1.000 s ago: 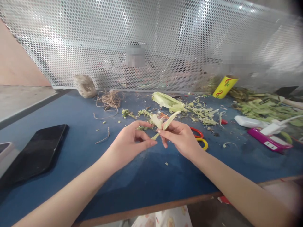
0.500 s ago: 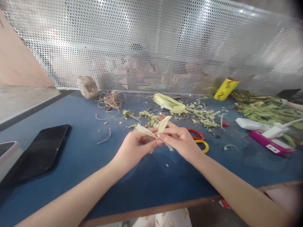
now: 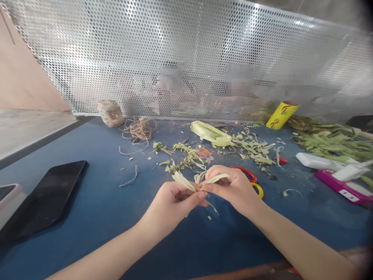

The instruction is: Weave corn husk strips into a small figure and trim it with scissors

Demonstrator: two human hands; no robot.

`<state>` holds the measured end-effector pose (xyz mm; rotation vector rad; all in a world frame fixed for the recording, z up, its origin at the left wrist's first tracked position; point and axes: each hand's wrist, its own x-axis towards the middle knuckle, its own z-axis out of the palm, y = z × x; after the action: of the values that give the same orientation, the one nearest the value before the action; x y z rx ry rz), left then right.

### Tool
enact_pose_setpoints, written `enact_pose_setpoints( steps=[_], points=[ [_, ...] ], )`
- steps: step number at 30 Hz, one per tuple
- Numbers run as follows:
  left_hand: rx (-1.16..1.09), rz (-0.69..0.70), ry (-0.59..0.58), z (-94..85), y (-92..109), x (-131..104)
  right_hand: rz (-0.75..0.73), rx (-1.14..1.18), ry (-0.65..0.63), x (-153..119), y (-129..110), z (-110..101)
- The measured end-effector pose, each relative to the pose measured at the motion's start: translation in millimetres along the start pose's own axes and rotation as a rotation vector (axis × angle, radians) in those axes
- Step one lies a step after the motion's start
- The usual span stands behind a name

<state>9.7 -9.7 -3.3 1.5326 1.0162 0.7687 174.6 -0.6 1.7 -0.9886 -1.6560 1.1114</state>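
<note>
The pale leaf strips [image 3: 183,181] are in the air just above the blue table [image 3: 163,252], at the place where the left hand [image 3: 175,198] and the right hand [image 3: 230,190] meet. The relation which matters most is the crossing point: it lies exactly between the two thumb tips, so neither hand is clearly nearer to it. The longest line of the strips runs from far left to near right, with the wide end beyond the left fingers and a thin tail [image 3: 212,207] that hangs on the near side, below the right thumb. Another end [image 3: 218,177] goes to the right and lies along the right fingers, so the ends make an open V toward the far side.

Both hands are closed in a small pinch, thumb against fingers, and each has hold of the strips near their middle (whether it is one split leaf or several, I cannot tell). The fingertips cover the crossing itself. Behind the right hand, on its far right side, are the red and yellow handles [image 3: 253,175], partly hidden by this hand
</note>
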Motion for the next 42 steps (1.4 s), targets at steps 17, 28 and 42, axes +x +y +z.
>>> enact_pose_setpoints(
  steps=[17, 28, 42],
  points=[
    [0.181, 0.030, 0.184, -1.2, 2.5, -0.1, 0.125, 0.083, 0.036, -1.9, 13.0, 11.9],
    [0.218, 0.132, 0.080, 1.1, 2.0, -8.3, 0.036, 0.368, -0.168, -5.0, 17.3, 20.9],
    [0.608, 0.529, 0.268, -6.4, 4.9, -11.3, -0.060, 0.057, -0.027, -10.4, 16.5, 20.2]
  ],
)
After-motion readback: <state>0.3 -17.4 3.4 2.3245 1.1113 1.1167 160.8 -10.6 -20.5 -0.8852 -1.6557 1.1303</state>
